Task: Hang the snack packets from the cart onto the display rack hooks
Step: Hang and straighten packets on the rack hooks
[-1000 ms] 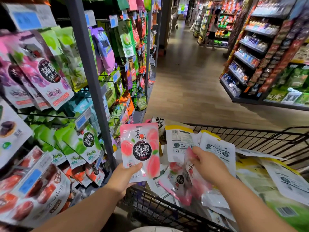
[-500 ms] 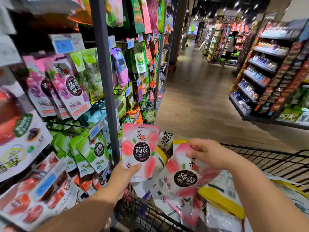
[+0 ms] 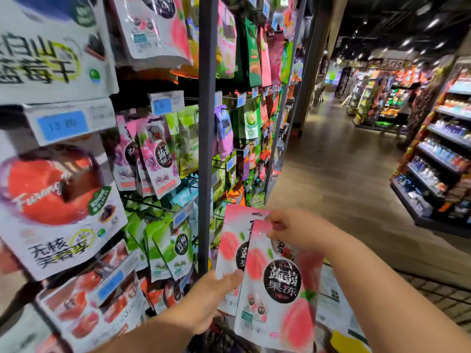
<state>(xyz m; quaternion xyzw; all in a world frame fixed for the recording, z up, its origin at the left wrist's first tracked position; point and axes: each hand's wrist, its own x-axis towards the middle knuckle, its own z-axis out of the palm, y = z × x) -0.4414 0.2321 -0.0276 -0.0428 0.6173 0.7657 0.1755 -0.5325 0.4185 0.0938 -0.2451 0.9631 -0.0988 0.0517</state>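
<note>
My left hand (image 3: 211, 296) grips the lower edge of a pink peach jelly packet (image 3: 230, 245) held upright. My right hand (image 3: 293, 231) pinches the top of a second pink peach packet (image 3: 277, 291), which overlaps the first one on its right side. Both packets hang above the wire cart (image 3: 433, 294), just right of the dark upright post (image 3: 207, 138) of the display rack. The rack's hooks (image 3: 224, 164) on the left carry purple, green and red snack packets.
More packets lie in the cart (image 3: 334, 301) under my right arm. Price tags (image 3: 62, 123) stick out from the hook ends. A wooden-floor aisle (image 3: 344, 179) runs ahead, with stocked shelves (image 3: 438, 159) along its right side.
My right hand lifted a second pink packet out of the cart and brought it up beside the one in my left hand. My view turned up and left toward the rack.
</note>
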